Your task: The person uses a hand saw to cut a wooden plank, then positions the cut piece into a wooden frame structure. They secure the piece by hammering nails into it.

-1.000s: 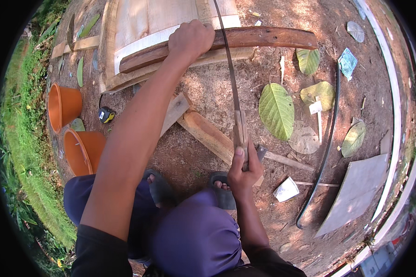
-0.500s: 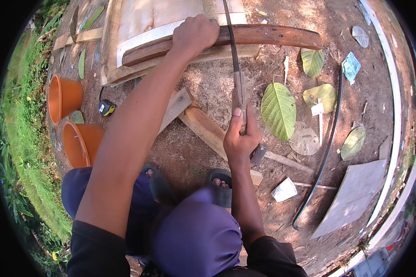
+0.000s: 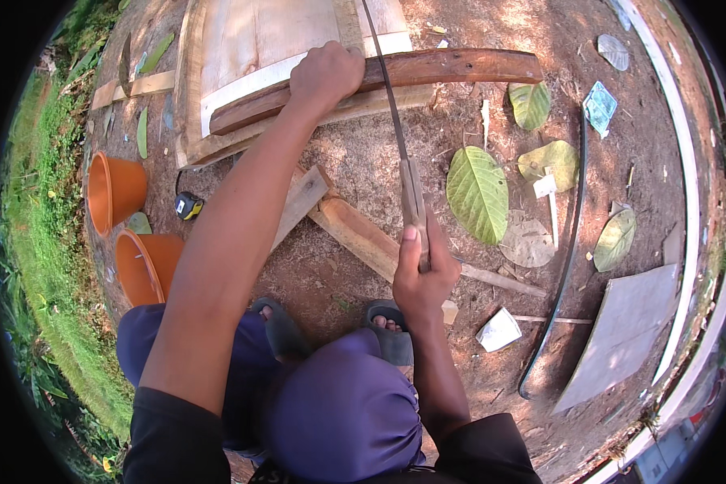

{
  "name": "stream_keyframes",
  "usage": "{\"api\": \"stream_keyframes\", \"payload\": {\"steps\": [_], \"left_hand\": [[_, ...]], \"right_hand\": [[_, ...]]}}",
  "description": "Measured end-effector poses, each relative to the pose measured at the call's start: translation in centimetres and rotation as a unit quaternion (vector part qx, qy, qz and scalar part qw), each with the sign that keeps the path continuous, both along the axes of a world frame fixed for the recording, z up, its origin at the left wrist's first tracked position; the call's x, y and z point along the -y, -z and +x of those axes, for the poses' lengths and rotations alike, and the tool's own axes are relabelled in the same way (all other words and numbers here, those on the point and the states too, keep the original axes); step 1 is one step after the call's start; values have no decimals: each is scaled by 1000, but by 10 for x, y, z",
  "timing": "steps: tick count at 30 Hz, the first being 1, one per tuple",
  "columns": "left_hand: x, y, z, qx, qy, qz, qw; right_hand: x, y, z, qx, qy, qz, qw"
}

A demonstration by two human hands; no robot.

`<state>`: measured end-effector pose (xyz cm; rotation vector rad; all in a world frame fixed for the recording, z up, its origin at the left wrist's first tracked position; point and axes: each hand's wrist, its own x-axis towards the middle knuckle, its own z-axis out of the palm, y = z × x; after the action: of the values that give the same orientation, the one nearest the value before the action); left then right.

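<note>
Brown dirt ground (image 3: 492,407) carries two orange buckets (image 3: 158,256), a tape measure (image 3: 189,206) near them, wood pieces (image 3: 361,235) midway, and rightward broad leaves (image 3: 477,195), a black hose (image 3: 575,208), a white cup (image 3: 498,331) and a grey board (image 3: 621,335). A dark beam (image 3: 460,66) lies across a pale panel's (image 3: 294,40) near end, jutting past it rightward.

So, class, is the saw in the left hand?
No, the right hand grips the saw by its handle, while the left hand rests on the dark wooden beam.

Outdoor yard, bare dirt ground (image 3: 500,427), grassy strip (image 3: 56,315), scattered leaves (image 3: 477,194)
</note>
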<state>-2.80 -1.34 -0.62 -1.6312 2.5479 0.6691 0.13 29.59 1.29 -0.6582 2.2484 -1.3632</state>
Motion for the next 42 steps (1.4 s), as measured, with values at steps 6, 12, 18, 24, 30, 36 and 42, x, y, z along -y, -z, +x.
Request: {"api": "stream_keyframes", "payload": {"steps": [6, 12, 18, 24, 30, 36, 42], "left_hand": [[-5, -7, -7, 39, 7, 7, 999], [1, 3, 0, 9, 10, -32, 999], [-5, -5, -7, 21, 24, -24, 999], [-3, -1, -7, 19, -1, -10, 1000], [4, -10, -12, 40, -9, 6, 999], [-7, -2, -9, 29, 6, -7, 1000], [3, -8, -11, 31, -12, -6, 999]], "right_hand": [[-84, -22, 30, 23, -9, -8, 1000], [23, -9, -11, 61, -2, 4, 998], [-75, -28, 18, -2, -28, -41, 999], [4, -6, -6, 9, 6, -15, 1000], [-78, -19, 25, 3, -5, -29, 1000], [22, 15, -11, 13, 16, -55, 998], [-86, -3, 23, -28, -31, -57, 998]]}}
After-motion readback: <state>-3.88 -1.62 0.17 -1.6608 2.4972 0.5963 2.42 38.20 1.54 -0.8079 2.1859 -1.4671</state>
